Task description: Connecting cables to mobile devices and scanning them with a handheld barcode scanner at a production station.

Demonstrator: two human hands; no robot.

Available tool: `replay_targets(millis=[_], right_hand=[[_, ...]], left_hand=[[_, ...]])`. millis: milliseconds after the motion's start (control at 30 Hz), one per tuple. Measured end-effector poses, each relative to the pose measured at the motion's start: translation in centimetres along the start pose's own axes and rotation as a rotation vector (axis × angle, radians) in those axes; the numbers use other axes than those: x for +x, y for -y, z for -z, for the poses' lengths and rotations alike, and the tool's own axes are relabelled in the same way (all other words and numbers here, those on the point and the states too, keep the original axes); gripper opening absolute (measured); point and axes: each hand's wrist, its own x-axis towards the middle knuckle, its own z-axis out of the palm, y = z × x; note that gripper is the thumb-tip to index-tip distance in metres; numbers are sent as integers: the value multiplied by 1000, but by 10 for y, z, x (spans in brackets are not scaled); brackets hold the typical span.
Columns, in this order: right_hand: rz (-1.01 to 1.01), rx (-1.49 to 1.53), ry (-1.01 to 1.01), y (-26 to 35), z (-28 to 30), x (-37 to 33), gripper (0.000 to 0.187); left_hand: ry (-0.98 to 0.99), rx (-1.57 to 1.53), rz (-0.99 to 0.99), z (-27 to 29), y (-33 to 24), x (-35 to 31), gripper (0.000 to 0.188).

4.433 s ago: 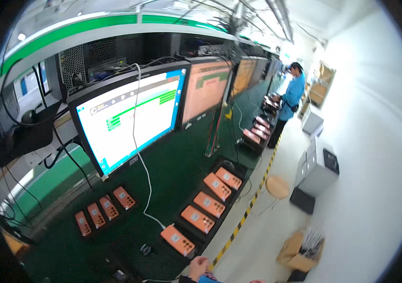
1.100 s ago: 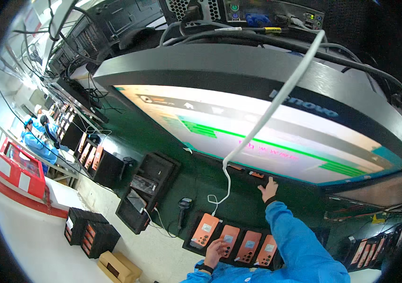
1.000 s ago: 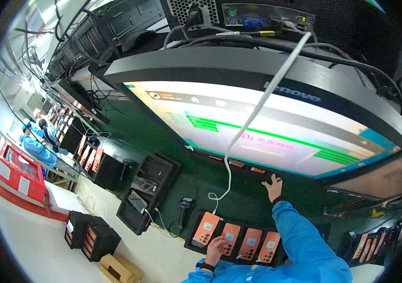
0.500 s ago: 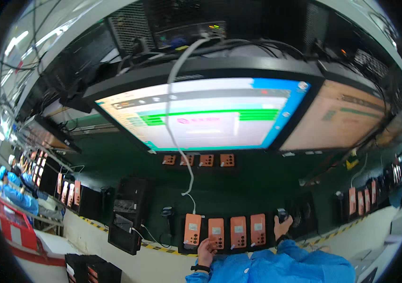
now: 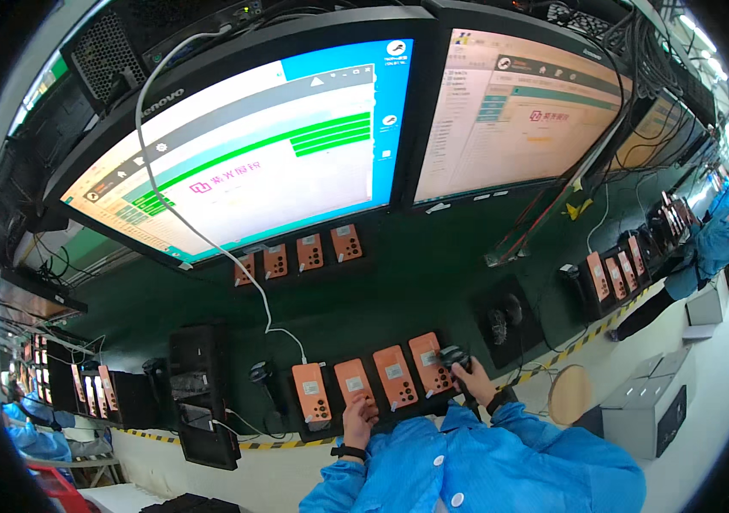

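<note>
My right hand (image 5: 479, 383) is wrapped round a black handheld barcode scanner (image 5: 455, 356), which is over the right side of the rightmost orange phone (image 5: 426, 352). My left hand (image 5: 358, 419), empty with its fingers loosely bent and apart, is at the lower end of the second phone (image 5: 352, 374) from the left. Beside that lies a third orange phone (image 5: 393, 376). The leftmost phone (image 5: 309, 386) has a white cable (image 5: 282, 330) plugged into its top. All lie camera side up in a row on a dark tray, with pale labels on their backs.
Behind them, more orange phones (image 5: 309, 251) lie below a lit monitor (image 5: 244, 162); a second monitor (image 5: 522, 111) is to its right. Another scanner (image 5: 263, 376) and a black tray (image 5: 197, 376) are on the left. A mouse (image 5: 498, 325) lies on the right. A co-worker (image 5: 715, 244) is at far right.
My right hand has brought the scanner left from the mouse pad to the rightmost phone. My left hand stays by the second phone. The view has swung right and tilted.
</note>
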Motion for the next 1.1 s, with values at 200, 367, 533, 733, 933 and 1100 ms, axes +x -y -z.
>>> replay_targets(millis=[200,367,533,733,933,1100], right_hand=[[-61,57,108,-4,-6,-4,33],[-120,147,146,9,3,-12,33],[-44,148,-34,-2,18,8,30],[97,-169,-388,-12,40,90,34],[227,-500,-453,-29,40,122,45],[373,60,-294,5,-2,88,39]], left_hand=[[88,54,9,-17,5,22,21],[98,101,-6,-41,5,30,20],[230,377,-35,-85,2,36,24],[274,1112,-499,-112,56,98,57],[60,1155,-534,-166,72,90,70],[-263,878,-520,-177,70,100,56]])
